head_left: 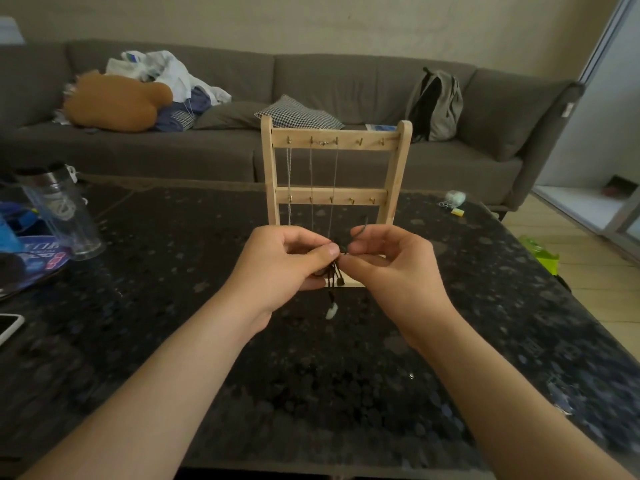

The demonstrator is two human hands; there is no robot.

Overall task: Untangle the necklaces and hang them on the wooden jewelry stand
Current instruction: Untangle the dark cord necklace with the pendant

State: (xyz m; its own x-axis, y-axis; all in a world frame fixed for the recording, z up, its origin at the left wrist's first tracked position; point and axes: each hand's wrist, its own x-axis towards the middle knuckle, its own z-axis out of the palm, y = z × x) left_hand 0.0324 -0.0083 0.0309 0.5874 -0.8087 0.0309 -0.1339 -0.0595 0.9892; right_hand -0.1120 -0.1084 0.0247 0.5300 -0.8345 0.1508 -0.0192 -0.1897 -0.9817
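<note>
A dark cord necklace (334,271), its white pendant (331,311) dangling above the table (346,375), is pinched between the thumb and curled fingers of the left hand (287,258) and the right hand (391,258). The hands sit close together, apparently to pick a tangle apart. Just behind, thin chains (289,174) already hang from the top hooks of the wooden jewelry stand (394,174).

Near the left edge of my surface (346,375) sit a clear tumbler (59,209) and a white phone (8,327). A pale ball (455,197) lies by the far right corner. Beyond the far edge, a grey sofa (346,161) carries a backpack (436,105), a checked cushion (298,114) and an orange plush toy (114,102).
</note>
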